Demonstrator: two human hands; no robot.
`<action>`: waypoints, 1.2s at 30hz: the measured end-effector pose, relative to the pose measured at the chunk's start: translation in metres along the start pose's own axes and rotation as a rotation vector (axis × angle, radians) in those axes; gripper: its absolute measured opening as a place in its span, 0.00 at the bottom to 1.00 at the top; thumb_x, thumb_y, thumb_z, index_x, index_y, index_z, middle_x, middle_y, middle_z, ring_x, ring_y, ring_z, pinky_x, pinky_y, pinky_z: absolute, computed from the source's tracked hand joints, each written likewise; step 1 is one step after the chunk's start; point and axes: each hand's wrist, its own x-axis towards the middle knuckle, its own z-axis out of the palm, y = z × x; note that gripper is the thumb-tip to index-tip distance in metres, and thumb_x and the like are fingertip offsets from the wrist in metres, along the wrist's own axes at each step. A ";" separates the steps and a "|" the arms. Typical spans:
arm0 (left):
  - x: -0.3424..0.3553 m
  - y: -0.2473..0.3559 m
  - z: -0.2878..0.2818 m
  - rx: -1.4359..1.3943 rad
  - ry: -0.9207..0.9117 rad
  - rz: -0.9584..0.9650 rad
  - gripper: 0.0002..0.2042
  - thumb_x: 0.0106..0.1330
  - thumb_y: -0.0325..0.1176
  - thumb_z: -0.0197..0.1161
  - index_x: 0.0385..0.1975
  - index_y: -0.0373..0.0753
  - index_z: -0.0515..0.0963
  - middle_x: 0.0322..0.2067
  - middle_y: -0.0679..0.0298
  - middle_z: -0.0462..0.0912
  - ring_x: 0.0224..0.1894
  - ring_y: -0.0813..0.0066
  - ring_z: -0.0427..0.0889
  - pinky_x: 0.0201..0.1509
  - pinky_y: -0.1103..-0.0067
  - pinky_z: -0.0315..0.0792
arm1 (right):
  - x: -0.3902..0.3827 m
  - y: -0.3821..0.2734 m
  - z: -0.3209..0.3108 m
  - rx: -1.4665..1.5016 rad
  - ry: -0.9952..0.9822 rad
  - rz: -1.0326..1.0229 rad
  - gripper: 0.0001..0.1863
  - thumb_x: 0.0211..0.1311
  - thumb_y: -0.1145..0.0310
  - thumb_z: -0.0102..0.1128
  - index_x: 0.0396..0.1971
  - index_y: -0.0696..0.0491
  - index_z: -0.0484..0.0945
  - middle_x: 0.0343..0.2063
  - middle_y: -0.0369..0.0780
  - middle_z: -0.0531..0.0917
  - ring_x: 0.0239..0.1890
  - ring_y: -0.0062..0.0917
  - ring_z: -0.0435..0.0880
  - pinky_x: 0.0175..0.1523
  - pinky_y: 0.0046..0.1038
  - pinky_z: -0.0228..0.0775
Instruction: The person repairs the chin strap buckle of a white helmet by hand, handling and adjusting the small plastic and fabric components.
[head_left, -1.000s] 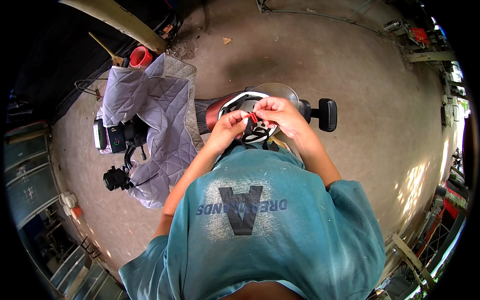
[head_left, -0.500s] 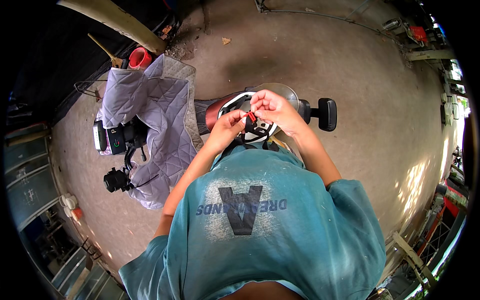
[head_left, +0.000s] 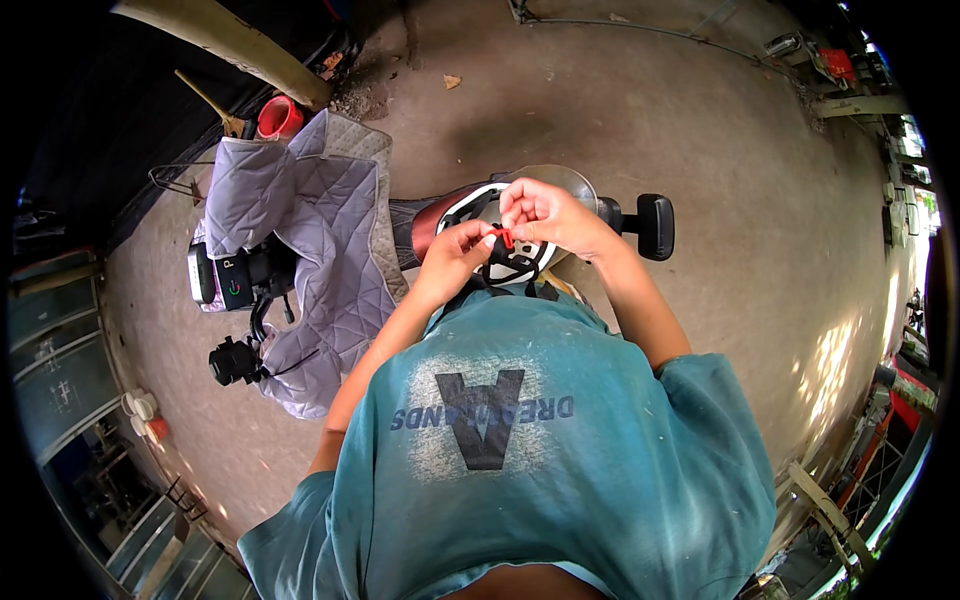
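From my remote station I am viewing the wearer's loose teal T-shirt (head_left: pixel 640 460): wide short sleeves (head_left: pixel 715 410) are flaring outward, a curved neckline (head_left: pixel 520 566) is edging below, and a dark block print (head_left: pixel 460 395) with blue lettering (head_left: pixel 552 411) is crossing a mottled whitish patch (head_left: pixel 430 450).

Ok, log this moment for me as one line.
left hand: pinching red buckle | right hand: at buckle, exact grip unclear | white helmet: beneath both hands | grey quilted cover: to the left
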 end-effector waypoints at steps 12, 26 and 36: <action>-0.002 0.004 0.005 0.019 0.078 0.005 0.05 0.71 0.29 0.57 0.35 0.35 0.77 0.29 0.73 0.77 0.31 0.87 0.72 0.37 0.85 0.68 | 0.003 0.007 0.001 0.083 -0.021 -0.108 0.16 0.60 0.77 0.60 0.47 0.53 0.69 0.32 0.32 0.77 0.34 0.12 0.75 0.35 0.16 0.67; -0.002 0.020 0.009 -0.023 0.229 0.072 0.09 0.73 0.34 0.57 0.37 0.35 0.77 0.29 0.71 0.79 0.29 0.87 0.74 0.35 0.86 0.69 | 0.000 0.000 0.021 0.179 0.150 -0.135 0.17 0.60 0.75 0.63 0.47 0.53 0.69 0.37 0.34 0.76 0.38 0.16 0.78 0.44 0.22 0.73; 0.000 0.022 0.020 0.219 0.411 0.253 0.07 0.65 0.27 0.65 0.39 0.34 0.78 0.30 0.70 0.79 0.31 0.85 0.76 0.30 0.87 0.68 | -0.003 0.007 0.025 0.085 0.207 -0.144 0.18 0.58 0.79 0.61 0.47 0.53 0.68 0.38 0.32 0.75 0.41 0.15 0.75 0.48 0.19 0.70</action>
